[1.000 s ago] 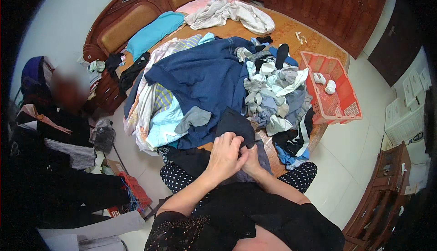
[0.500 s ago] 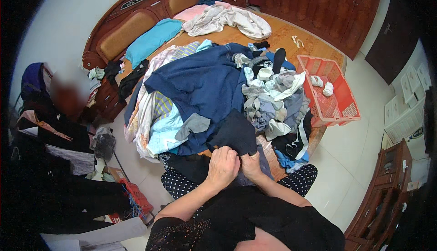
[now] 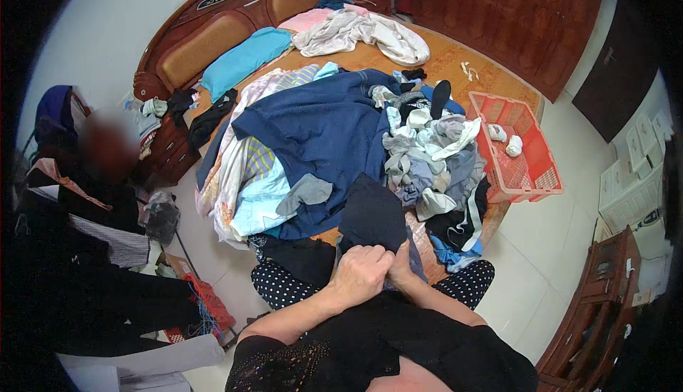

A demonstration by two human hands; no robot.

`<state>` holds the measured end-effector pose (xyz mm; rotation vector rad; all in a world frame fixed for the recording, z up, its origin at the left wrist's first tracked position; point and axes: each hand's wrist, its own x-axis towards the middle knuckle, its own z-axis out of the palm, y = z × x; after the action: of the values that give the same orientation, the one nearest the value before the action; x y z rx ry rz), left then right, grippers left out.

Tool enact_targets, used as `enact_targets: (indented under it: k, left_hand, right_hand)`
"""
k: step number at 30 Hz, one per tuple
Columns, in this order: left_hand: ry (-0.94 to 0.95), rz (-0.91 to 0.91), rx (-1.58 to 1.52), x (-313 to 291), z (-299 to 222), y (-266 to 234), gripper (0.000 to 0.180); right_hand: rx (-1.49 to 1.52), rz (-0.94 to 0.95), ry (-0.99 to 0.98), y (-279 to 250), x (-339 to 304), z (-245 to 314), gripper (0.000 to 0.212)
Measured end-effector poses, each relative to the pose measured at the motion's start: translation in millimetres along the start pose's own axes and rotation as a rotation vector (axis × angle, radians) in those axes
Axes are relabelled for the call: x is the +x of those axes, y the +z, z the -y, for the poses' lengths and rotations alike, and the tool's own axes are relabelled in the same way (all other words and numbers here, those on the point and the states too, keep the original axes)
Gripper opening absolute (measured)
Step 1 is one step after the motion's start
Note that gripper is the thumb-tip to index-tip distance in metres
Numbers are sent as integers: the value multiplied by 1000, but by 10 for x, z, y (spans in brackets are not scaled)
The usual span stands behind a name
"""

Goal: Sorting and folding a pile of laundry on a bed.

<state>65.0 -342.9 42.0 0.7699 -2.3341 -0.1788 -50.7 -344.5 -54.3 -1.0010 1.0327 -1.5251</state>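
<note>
My left hand (image 3: 361,272) and my right hand (image 3: 402,265) are close together above my lap, both closed on the lower end of a dark sock (image 3: 371,210). The sock spreads out flat and wide beyond my fingers, toward the bed. Just left of it a grey sock (image 3: 306,194) lies on a large navy garment (image 3: 313,132). To the right is a heap of socks (image 3: 427,150) in grey, white and black. Two rolled white sock bundles (image 3: 513,146) sit inside a red plastic basket (image 3: 532,191).
The bed (image 3: 441,57) has a carved headboard (image 3: 206,36), a turquoise pillow (image 3: 245,61) and a crumpled white cloth (image 3: 370,36). Dark clothes (image 3: 92,306) hang at the left. A wooden cabinet (image 3: 597,299) and white drawers (image 3: 629,171) stand at the right.
Both hands have shifted slightly to the right and drawn closer together. The dark sock, tilted and bunched before, now stands straighter and spreads wider above my fingers.
</note>
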Motion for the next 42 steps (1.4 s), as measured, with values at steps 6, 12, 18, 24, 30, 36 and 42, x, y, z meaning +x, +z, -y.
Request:
enact_targets:
  k: [6, 12, 18, 24, 30, 36, 42]
  left_hand:
    - [82, 23, -122, -88, -84, 90, 16]
    - [71, 50, -228, -166, -146, 220, 14]
    - [-65, -34, -169, -107, -101, 61, 10]
    - [-39, 38, -195, -147, -106, 134, 12]
    - [27, 80, -233, -178, -112, 200, 16]
    - [94, 93, -297, -210, -142, 319, 17]
    - [127, 116, -337, -247, -156, 399, 18]
  right_hand:
    - [114, 95, 92, -122, -1, -78, 31]
    - [451, 165, 238, -194, 40, -33, 35]
    - [784, 222, 388, -249, 156, 49, 39]
    - [845, 260, 426, -218, 173, 88, 41]
    - [750, 314, 385, -319, -9, 61, 41]
    - [650, 352, 343, -458, -161, 48, 41]
    - [547, 375, 299, -151, 106, 77, 41]
